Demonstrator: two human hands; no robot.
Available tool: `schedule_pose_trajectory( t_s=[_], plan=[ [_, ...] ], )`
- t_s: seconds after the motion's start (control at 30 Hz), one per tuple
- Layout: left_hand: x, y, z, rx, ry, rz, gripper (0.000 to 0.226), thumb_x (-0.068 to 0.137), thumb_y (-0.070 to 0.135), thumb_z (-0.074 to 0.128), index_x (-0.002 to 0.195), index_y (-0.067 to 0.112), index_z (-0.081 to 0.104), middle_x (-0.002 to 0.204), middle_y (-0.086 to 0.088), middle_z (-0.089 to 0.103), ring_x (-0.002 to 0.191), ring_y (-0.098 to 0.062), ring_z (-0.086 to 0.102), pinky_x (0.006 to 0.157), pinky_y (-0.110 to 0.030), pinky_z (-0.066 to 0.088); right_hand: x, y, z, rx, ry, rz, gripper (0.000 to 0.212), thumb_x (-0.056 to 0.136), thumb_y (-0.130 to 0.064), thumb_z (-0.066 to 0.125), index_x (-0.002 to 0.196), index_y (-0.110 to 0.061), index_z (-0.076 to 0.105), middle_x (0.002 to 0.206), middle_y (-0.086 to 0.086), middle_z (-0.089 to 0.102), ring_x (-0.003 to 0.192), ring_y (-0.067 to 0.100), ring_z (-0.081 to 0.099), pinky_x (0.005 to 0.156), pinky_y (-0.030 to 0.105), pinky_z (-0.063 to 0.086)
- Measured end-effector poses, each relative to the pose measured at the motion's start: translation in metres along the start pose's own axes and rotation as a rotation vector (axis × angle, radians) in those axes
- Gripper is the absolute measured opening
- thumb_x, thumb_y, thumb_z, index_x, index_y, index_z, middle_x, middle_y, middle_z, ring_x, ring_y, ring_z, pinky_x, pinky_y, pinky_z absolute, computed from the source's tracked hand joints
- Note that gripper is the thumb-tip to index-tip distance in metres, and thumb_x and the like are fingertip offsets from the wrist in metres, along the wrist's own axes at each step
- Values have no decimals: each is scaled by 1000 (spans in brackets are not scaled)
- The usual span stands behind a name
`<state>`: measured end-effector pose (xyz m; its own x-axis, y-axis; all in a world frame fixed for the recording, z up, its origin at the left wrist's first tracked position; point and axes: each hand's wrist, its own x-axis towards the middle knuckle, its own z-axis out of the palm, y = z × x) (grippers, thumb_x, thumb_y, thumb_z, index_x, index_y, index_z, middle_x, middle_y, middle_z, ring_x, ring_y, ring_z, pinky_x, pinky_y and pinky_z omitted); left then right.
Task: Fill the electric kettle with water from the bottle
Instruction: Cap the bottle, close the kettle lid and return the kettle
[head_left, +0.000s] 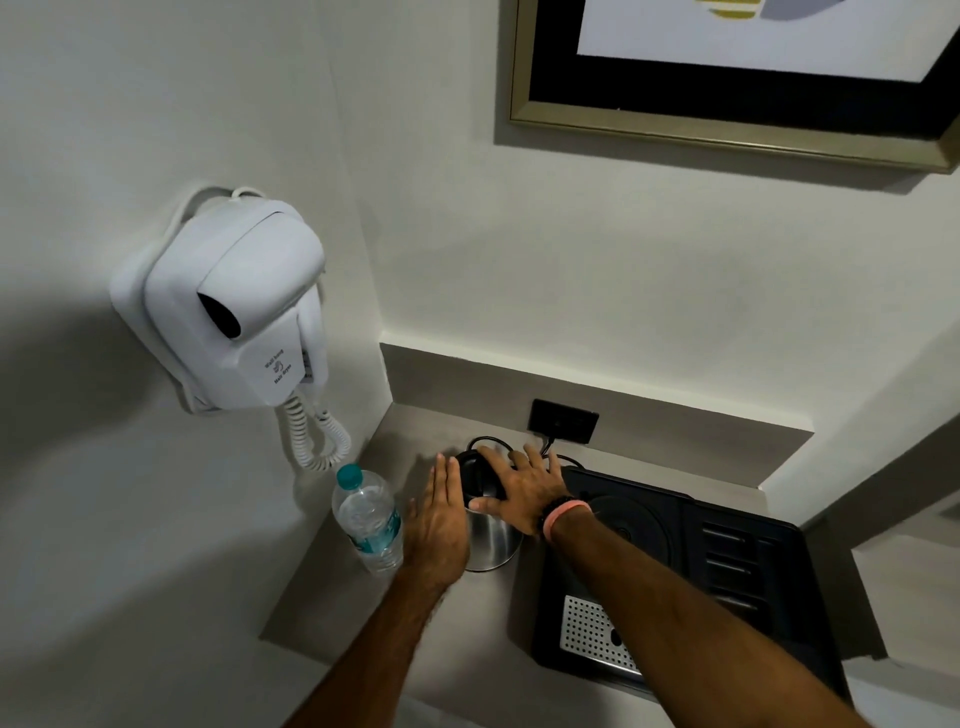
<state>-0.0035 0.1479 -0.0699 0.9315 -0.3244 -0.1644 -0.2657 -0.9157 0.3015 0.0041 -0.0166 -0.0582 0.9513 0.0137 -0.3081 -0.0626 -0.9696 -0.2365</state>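
Electric kettle stands upright at lower centre of the frame on the grey desk, long axis vertical, black lid upward. Right hand lies flat on the lid, fingers spread, clamped on nothing. Left hand is open and flat against the kettle's left side. Water bottle stands just left of it, capped, cap toward upper frame, leaning slightly left

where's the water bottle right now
In the head view the water bottle stands upright on the counter, capped, just left of the left hand and the steel kettle, below the wall hair dryer.
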Motion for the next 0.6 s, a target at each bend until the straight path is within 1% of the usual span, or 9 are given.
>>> schedule_pose_trajectory(
  t_s=[0.1,0.2,0.27,0.33,0.4,0.43,0.5,0.53,0.6],
  plan=[
    [1,-4,-3,-47,-31,8,102,86,7,65,156,12,-8,166,-8,-5,153,-24,-4,120,-47,13,2,0,-6,14,-47,-28,90,81,-80,40,153,-40,4,160,15,25,146,39,20,116,64,10],
    [3,-10,-6,-165,-74,35,96,85,3,58,157,12,-5,166,-9,-2,152,-23,-6,122,-43,13,4,2,-10,25,-79,-50,92,82,-77,45,154,-37,5,157,13,32,141,39,30,115,61,18],
    [3,-12,-6,-200,-83,57,96,85,0,56,157,13,-7,166,-9,-6,152,-23,-10,123,-42,11,3,2,-11,42,-87,-56,92,82,-76,47,154,-36,5,156,13,34,141,39,30,114,61,19],
    [3,-14,-3,-240,-33,59,94,85,2,57,157,15,-3,166,-10,-4,152,-23,-10,123,-43,11,2,3,-11,82,-73,-39,95,80,-76,48,155,-35,7,156,14,34,142,38,29,114,60,21],
    [6,-14,0,-319,87,19,92,87,19,66,157,16,7,166,-12,1,152,-28,-4,120,-45,12,-1,10,-11,152,-49,13,98,79,-76,52,155,-32,9,155,15,35,141,38,31,114,59,25],
    [7,-14,1,-388,123,-31,98,86,34,71,157,17,7,166,-12,-1,152,-29,-1,119,-46,14,-3,15,-11,197,-40,35,98,79,-73,55,156,-30,11,154,15,37,140,38,33,113,57,28],
    [9,-13,3,-569,93,-159,120,73,63,75,158,21,1,166,-8,-4,151,-30,3,118,-49,19,-7,25,-9,304,-22,59,93,81,-59,65,154,-24,20,149,15,42,136,36,39,111,51,34],
    [10,-12,5,-654,50,-207,130,64,71,76,157,24,-2,166,-8,-1,151,-31,8,116,-50,23,-9,31,-8,345,-15,68,84,83,-51,69,151,-21,29,144,15,47,132,35,43,110,47,37],
    [11,-11,10,-778,-10,-237,146,45,72,83,157,28,0,164,-9,14,148,-32,21,114,-51,32,-11,39,-7,367,14,82,55,86,-35,71,133,-18,50,129,13,57,122,33,52,100,38,42]
  ],
)
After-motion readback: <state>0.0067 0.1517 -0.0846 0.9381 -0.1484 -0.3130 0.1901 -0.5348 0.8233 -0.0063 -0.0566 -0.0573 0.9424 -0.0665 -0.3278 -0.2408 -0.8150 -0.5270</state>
